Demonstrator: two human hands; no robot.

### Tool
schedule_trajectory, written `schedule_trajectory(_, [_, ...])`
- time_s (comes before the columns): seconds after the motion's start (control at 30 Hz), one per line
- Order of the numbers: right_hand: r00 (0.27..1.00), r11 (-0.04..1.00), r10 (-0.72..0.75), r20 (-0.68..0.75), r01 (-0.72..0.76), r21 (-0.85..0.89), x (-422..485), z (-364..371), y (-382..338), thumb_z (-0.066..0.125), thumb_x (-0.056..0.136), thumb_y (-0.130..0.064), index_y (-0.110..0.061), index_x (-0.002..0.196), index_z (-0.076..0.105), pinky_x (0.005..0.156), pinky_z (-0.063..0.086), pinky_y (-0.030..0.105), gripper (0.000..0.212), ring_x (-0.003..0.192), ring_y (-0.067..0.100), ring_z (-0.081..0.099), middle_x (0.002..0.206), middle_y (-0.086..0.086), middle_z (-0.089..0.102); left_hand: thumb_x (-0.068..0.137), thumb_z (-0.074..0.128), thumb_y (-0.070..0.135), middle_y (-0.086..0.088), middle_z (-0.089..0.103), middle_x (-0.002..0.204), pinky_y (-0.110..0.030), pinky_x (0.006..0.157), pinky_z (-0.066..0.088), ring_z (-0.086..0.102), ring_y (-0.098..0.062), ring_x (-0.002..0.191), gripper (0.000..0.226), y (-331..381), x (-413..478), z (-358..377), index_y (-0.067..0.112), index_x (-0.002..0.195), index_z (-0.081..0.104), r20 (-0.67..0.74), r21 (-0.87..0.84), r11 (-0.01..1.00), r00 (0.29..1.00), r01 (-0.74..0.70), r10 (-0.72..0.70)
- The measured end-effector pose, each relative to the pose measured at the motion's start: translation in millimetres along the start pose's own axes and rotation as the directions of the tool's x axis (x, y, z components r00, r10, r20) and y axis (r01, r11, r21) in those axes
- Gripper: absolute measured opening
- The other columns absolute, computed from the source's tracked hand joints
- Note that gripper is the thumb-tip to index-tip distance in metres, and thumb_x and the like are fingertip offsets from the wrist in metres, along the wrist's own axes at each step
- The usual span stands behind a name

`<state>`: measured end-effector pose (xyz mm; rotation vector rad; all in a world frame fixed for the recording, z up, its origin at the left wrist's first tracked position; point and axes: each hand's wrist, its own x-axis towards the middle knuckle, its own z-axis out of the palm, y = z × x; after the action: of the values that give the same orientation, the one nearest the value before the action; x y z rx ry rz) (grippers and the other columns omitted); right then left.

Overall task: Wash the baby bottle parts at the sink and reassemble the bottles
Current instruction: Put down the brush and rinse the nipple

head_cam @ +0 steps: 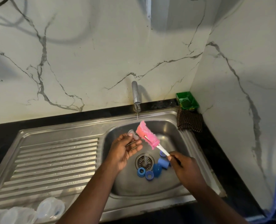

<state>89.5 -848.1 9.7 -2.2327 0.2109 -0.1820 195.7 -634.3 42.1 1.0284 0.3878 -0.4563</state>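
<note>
1. Several blue rings and caps (150, 171) lie in the sink (134, 188), seemingly awaiting washing.
2. Left grip (126, 149) pinches a clear teat (134, 135); right grip (184, 168) clasps the pink brush (147, 135).
3. Reassembly looks unstarted.

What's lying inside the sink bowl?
Several blue bottle rings and caps lie beside the drain, where a clear part stands. The right hand covers anything further right.
</note>
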Motion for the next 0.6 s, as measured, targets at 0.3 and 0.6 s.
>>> schedule_trajectory(0.3, [0.925,0.953,0.230,-0.303,-0.277,-0.121,-27.7,-43.7,54.9,0.060,0.096,-0.018,-0.018,0.104,0.067,0.071,0.048,0.034,0.011,0.084,0.028,0.066,0.088,0.006,0.071,0.092,0.061,-0.002,-0.015,0.075,0.079,-0.033,0.074,0.061,0.072,-0.018,0.069,0.008,-79.0,5.0,58.2,0.001,0.088,0.068,0.146,0.334,0.931,0.968,0.147,-0.205])
schedule_trajectory(0.6, [0.801,0.773,0.324,-0.503,-0.531,-0.348,-32.8,-81.6,125.3,0.059,0.088,-0.008,-0.005,0.096,0.061,0.081,0.049,0.042,0.009,0.092,0.040,0.062,0.100,0.018,0.064,0.095,0.063,0.014,-0.015,0.076,0.103,-0.042,0.090,0.056,0.070,-0.025,0.092,0.015,-118.5,-8.6,72.0,0.008,0.091,0.076,0.238,0.513,0.847,0.925,0.141,-0.298])
